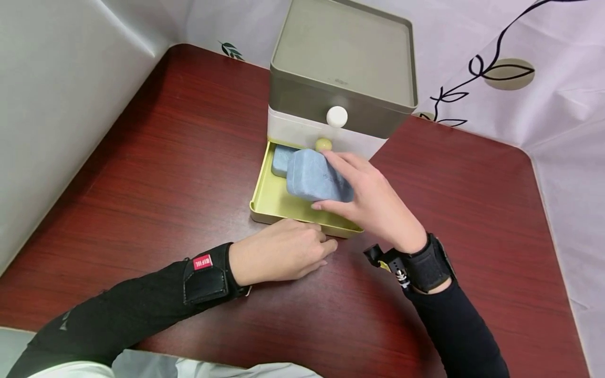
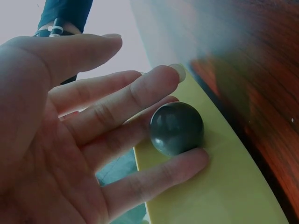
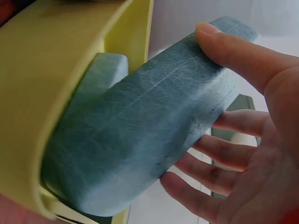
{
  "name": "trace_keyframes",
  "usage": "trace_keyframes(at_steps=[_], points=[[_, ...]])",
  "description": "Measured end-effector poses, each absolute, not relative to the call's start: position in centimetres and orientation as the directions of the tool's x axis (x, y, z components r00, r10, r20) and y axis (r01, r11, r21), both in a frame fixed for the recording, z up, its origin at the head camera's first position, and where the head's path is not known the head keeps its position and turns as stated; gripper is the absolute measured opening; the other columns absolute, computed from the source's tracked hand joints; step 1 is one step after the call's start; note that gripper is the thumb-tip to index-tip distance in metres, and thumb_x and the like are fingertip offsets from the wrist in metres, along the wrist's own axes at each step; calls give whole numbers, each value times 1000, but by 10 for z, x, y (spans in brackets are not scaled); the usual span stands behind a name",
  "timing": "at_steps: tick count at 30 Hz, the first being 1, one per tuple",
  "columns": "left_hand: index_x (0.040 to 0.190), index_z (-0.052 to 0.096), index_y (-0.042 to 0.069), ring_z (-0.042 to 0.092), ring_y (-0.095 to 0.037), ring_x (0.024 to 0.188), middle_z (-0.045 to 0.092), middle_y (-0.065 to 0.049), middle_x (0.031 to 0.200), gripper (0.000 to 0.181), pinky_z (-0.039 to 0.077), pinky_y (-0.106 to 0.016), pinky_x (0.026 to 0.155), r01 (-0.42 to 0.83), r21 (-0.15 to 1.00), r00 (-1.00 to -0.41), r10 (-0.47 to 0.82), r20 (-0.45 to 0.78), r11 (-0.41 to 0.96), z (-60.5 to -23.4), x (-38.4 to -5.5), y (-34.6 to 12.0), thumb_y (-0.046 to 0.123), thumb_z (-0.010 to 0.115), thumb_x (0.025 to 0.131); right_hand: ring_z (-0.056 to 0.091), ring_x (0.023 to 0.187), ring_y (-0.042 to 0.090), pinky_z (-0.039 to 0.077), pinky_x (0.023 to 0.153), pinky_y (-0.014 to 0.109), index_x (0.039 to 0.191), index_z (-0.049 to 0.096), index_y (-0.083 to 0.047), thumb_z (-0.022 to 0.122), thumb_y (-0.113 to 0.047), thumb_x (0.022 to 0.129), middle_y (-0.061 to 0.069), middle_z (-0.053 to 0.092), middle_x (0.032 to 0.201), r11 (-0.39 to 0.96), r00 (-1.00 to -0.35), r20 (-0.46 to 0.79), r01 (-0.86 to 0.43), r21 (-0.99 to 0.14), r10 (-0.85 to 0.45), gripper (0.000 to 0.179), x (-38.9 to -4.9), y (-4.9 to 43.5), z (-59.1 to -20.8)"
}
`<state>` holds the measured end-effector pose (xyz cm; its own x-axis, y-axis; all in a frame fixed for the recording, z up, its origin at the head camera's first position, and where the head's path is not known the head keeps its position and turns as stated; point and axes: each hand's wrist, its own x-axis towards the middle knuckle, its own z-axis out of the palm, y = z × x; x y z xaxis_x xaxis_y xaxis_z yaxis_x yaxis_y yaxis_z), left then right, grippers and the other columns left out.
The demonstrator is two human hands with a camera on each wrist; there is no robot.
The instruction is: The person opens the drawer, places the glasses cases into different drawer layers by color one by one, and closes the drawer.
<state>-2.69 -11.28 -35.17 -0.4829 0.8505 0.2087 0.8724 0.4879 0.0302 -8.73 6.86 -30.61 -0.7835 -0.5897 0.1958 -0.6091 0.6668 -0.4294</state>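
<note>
My right hand holds a blue glasses case between thumb and fingers, tilted over the pulled-out yellow drawer. In the right wrist view the thumb lies on the case's seamed side and the fingertips touch its other face; the case's lower end is inside the drawer. Another blue item lies at the drawer's back left, partly covered by the case. At the drawer front is my left hand, its fingers loosely extended, with a dark round knob between two of them.
Above the drawer stands a small cabinet with a grey top, a white knob and a yellow-green knob. It rests on a dark red wooden table. White patterned cloth hangs behind the table.
</note>
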Motion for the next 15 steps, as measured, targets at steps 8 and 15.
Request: trace_keyframes(at_steps=[8,15], points=[[89,61,18,63,-16,75,65,6,80,12,52,-31,65,872,50,-488,852,190,488,-352,-28,-112,28,65,86,51,121,26,43,98,42,144,45,-12,82,-41,73,11,53,134,685,-761,179,-642,-346,-623,85,-87,58,-312],[90,61,17,62,-12,76,64,5,79,11,52,-32,61,874,67,-485,855,185,481,-352,-28,-112,27,64,87,53,116,26,45,94,43,143,46,-12,82,-44,72,8,56,128,701,-742,119,-665,-257,-660,86,-87,50,-316]])
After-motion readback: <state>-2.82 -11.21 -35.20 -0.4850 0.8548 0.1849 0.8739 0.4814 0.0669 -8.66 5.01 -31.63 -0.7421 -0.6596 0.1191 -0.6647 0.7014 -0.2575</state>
